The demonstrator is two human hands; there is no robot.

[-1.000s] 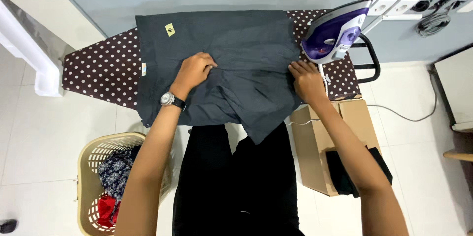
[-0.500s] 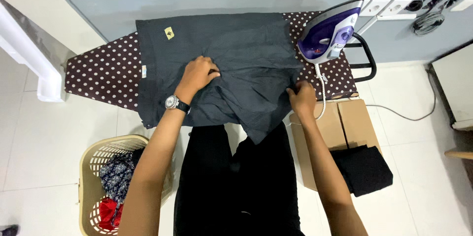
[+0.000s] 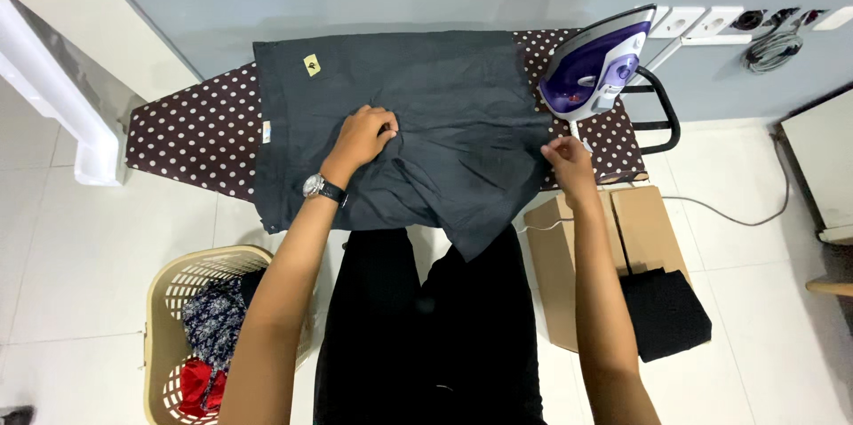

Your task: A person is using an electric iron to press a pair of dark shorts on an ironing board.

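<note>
Dark grey garment [image 3: 426, 114] lies lengthwise along the ironing board [image 3: 191, 136], left hand [image 3: 362, 136] pressing its middle, right hand [image 3: 566, 160] pinching its edge.

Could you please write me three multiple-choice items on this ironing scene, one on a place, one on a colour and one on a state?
1. Where does the iron stand?
A. at the right end of the ironing board
B. in the laundry basket
C. on the cardboard box

2. What colour is the garment spread on the board?
A. white
B. dark grey
C. red

3. What is the left hand doing?
A. lifting the iron
B. hanging clear of everything
C. resting on the garment

Answers: 1 A, it sits upright at the board's right end, beside the garment. 2 B, the cloth is plain dark grey. 3 C, the hand lies on the cloth, while the right hand is at its right edge.
</note>
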